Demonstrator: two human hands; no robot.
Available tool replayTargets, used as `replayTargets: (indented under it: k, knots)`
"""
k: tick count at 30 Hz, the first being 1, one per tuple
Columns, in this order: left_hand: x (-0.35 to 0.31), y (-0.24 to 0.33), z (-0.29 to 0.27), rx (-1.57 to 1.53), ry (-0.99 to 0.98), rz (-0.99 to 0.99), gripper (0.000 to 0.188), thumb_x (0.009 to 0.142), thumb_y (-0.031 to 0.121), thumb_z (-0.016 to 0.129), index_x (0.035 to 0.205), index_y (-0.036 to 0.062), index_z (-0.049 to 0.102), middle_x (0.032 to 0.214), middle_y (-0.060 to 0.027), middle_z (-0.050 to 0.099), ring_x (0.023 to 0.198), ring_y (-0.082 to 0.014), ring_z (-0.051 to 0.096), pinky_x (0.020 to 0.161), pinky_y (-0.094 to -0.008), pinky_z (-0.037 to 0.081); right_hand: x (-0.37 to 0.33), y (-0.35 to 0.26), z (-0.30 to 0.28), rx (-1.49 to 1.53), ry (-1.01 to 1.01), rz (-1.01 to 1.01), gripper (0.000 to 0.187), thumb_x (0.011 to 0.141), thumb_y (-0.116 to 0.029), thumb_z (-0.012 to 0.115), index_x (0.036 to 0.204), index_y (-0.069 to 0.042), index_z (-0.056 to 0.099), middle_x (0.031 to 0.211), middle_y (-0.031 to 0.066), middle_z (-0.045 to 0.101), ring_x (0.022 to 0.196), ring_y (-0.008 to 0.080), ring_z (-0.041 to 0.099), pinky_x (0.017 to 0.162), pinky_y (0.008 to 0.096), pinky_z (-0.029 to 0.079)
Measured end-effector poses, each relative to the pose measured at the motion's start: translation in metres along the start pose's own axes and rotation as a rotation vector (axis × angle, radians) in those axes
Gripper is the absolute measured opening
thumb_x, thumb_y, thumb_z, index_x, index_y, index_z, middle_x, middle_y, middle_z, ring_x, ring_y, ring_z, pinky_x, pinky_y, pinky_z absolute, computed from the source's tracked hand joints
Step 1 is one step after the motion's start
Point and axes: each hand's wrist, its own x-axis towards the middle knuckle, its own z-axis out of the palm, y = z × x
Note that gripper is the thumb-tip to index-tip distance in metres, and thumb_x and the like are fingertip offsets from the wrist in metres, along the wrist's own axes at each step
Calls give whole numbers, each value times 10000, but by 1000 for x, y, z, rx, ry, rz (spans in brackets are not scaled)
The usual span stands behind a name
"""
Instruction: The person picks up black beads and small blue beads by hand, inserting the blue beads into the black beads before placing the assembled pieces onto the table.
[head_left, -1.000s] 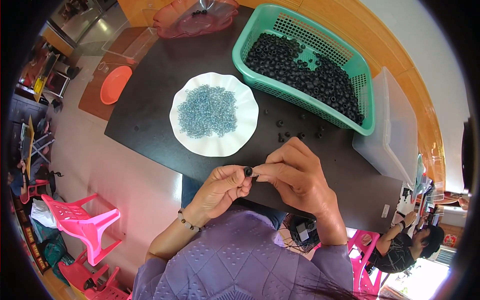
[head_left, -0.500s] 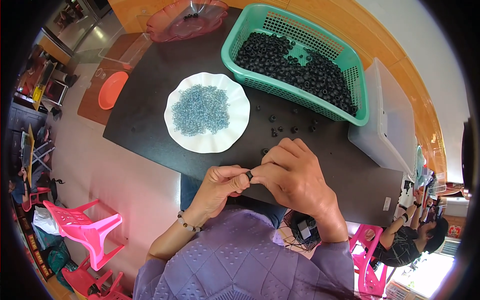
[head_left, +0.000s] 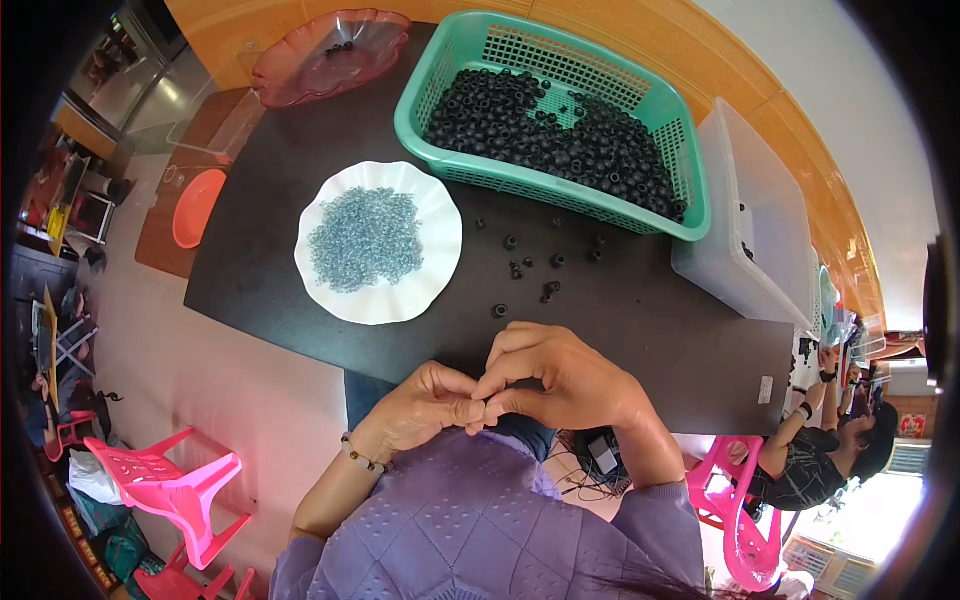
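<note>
My left hand and my right hand meet at the fingertips in front of my body, near the table's front edge. Thumb and forefinger are pinched on each hand. Whatever lies between the fingertips is covered by them. Beyond the hands, several small black bead-like pieces with holes lie loose on the dark table, the nearest black piece just past my right knuckles. A white scalloped plate to the left carries a heap of tiny clear bluish beads.
At the back stands a green basket full of black pieces, with a clear plastic bin to its right. A red translucent dish sits at the far left. Pink stools stand on the floor; another person sits at right.
Earlier a small black piece showed between my left thumb and finger; now the fingertips cover it or it is gone. Both hands are lower, closer to my body, and the view has shifted slightly.
</note>
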Motion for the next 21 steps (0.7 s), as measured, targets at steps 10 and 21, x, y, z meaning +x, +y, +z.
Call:
replayTargets:
  k: [10,21]
  knots:
    - [8,0,-4,-94,-47,-81,248,850,122,680,1046,-27,650,924,-138,679,804,-153,653,723,-252,530,-6,8,-1,49,28,95,190,740,-105,738,929,-95,719,781,33,610,772,201,547,707,318,430]
    - [10,11,-2,-162,144,24,241,895,111,614,1073,-50,631,852,-96,657,753,-137,607,705,-263,500,21,54,-46,-521,490,258,123,806,-102,649,907,-39,680,755,116,614,679,263,584,631,345,454]
